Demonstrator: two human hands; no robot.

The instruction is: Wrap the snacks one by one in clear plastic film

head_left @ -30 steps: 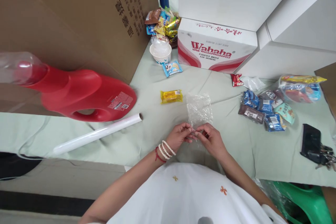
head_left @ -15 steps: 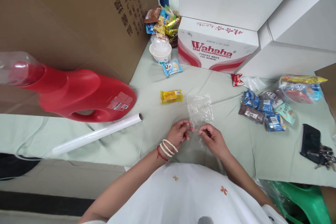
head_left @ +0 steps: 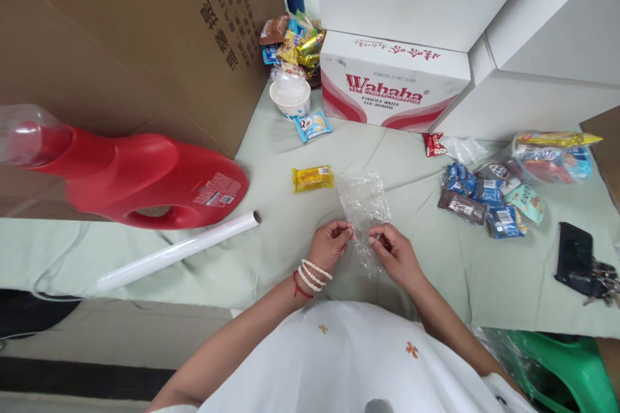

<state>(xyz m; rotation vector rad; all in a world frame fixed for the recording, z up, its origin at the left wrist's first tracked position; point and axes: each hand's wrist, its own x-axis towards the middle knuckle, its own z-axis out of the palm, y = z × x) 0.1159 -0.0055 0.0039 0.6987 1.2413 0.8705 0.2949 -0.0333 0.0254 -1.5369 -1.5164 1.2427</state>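
A clear, crinkled plastic bag [head_left: 367,197] lies on the cloth, its near end drawn in between my hands. My left hand [head_left: 330,246], with white bead bracelets and a red cord at the wrist, pinches the bag's left side between thumb and forefinger. On the other side, my right hand [head_left: 394,253] is closed in a pinch at the bag's right edge. A small gap separates the fingertips, with thin film between them. Just beyond my left hand lies a yellow wrapped snack [head_left: 312,178].
A red jug [head_left: 159,177] and a white roll [head_left: 179,251] lie left. Behind are a blue snack packet [head_left: 313,126], a paper cup [head_left: 290,101] and a Wahaha carton [head_left: 394,87]. Rightward sit several blue packets [head_left: 506,221], a black phone or case [head_left: 574,258] and keys [head_left: 604,284].
My hands have moved slightly apart at the bag's near end, whose film now spreads between them. The whole view has shifted a little.
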